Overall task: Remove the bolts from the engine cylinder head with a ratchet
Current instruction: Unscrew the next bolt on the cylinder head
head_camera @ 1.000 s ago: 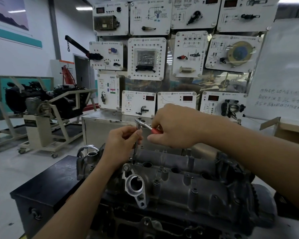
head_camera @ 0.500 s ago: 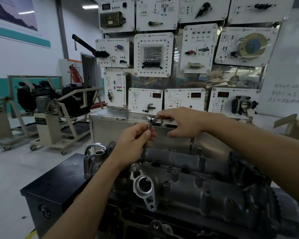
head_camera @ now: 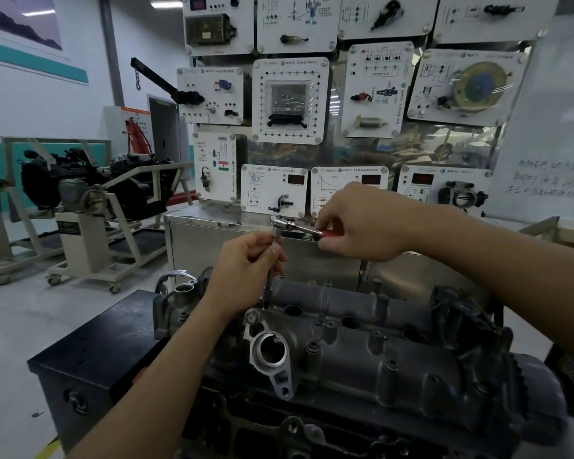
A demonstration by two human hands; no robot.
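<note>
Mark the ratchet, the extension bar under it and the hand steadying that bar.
ratchet [head_camera: 295,225]: head view, on its chrome neck beside the drive head.
extension bar [head_camera: 268,289]: head view, on the bare lower shaft.
left hand [head_camera: 246,270]: head view, on the back of the hand.

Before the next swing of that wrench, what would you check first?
1. Right hand grips the red handle of the ratchet: ok.
2. Left hand pinches the extension bar to steady it: ok.
3. Bar stands nearly upright over the cylinder head: ok.
4. Bar's tip seated squarely on a bolt: cannot tell, the tip is too small and dark.
5. Ratchet direction set to loosen: cannot tell.
6. Handle sits above the head's raised parts, so it likely has room to swing: ok.
</note>
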